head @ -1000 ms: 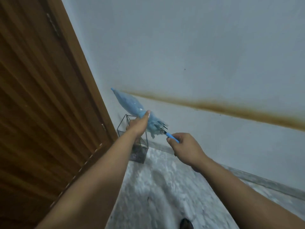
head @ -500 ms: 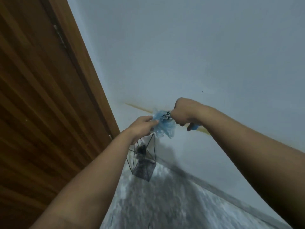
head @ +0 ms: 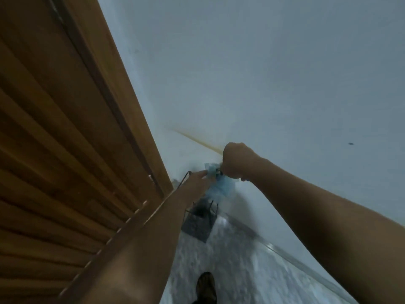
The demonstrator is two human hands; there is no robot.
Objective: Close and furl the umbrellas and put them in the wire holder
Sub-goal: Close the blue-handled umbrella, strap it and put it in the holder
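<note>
- Our right hand (head: pixel 237 160) is fisted around the handle end of the light blue umbrella (head: pixel 221 186).
- Our left hand (head: pixel 197 179) reaches to the crumpled canopy; we cannot tell its grip.
- The umbrella hangs over the black wire holder (head: pixel 198 222), which stands on the speckled floor (head: pixel 241 270) beside the wooden door (head: pixel 65 150) and white wall (head: pixel 263 73).
- A foot (head: pixel 206 286) shows below.
</note>
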